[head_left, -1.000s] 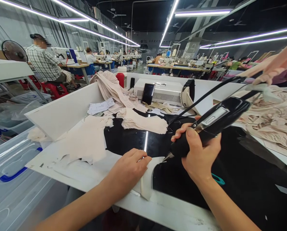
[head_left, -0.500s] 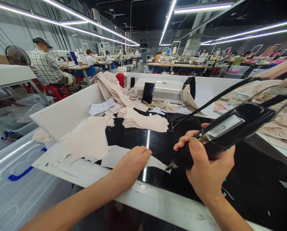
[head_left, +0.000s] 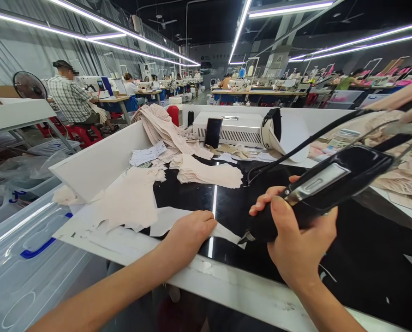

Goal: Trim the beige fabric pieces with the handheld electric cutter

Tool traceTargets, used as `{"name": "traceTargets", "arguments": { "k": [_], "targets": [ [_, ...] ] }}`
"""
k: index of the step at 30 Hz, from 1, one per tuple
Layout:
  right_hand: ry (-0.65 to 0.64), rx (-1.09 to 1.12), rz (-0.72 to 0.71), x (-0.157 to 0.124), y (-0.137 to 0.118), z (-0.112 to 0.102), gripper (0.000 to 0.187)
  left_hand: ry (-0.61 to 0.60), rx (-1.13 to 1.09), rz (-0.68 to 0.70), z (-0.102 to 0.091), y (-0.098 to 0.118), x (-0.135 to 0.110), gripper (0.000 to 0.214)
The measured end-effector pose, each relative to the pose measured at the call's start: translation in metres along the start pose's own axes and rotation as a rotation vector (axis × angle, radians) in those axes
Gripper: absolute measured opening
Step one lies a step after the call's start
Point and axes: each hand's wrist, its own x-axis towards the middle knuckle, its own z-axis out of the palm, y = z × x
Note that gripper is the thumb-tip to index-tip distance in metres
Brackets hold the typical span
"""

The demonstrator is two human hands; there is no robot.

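A worker's right hand (head_left: 297,235) grasps a black corded handheld power tool (head_left: 330,184), metal tip at the right end of a white sheet piece (head_left: 169,219) on the near black worktop (head_left: 226,203), beneath the left hand (head_left: 192,233), whose grip cannot be told.

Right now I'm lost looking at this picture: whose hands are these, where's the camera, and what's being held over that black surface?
No machine arms here: these are a person's own bare hands, seen from a camera worn on their head, looking forward and down. The right hand grips a black handheld tool, its metal tip at the end of a thin pale piece. The left hand rests on that piece. Farther back on the black surface lies a stack of pale cut pieces.
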Motion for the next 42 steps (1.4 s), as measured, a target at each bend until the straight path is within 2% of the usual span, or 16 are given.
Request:
{"name": "traceTargets", "arguments": {
  "k": [6, 13, 17, 22, 27, 31, 34, 42],
  "targets": [
    [-0.005, 0.023, 0.009, -0.005, -0.004, 0.003, 0.049, -0.008, 0.147, 0.075, 0.002, 0.001, -0.004, 0.032],
    [0.005, 0.025, 0.034, -0.011, -0.008, 0.006, 0.048, -0.062, 0.302, 0.113, -0.006, 0.016, -0.004, 0.023],
    [0.008, 0.041, 0.053, -0.014, -0.007, 0.007, 0.048, -0.067, 0.351, 0.140, -0.007, 0.022, -0.005, 0.011],
    [-0.005, 0.049, 0.062, -0.016, -0.009, 0.006, 0.048, -0.051, 0.351, 0.181, -0.004, 0.023, -0.011, 0.043],
    [-0.016, 0.043, 0.084, -0.009, -0.010, 0.007, 0.050, 0.008, 0.350, 0.195, 0.002, 0.022, -0.016, 0.050],
    [0.039, 0.084, 0.037, 0.007, -0.005, 0.017, 0.050, 0.064, 0.364, 0.206, 0.011, 0.021, -0.018, 0.056],
    [0.028, 0.116, 0.040, 0.016, 0.002, 0.025, 0.049, 0.094, 0.348, 0.210, 0.016, 0.020, -0.020, 0.058],
    [0.008, 0.122, 0.073, 0.014, 0.008, 0.028, 0.049, 0.137, 0.361, 0.219, 0.021, 0.023, -0.020, 0.062]
  ]
}}
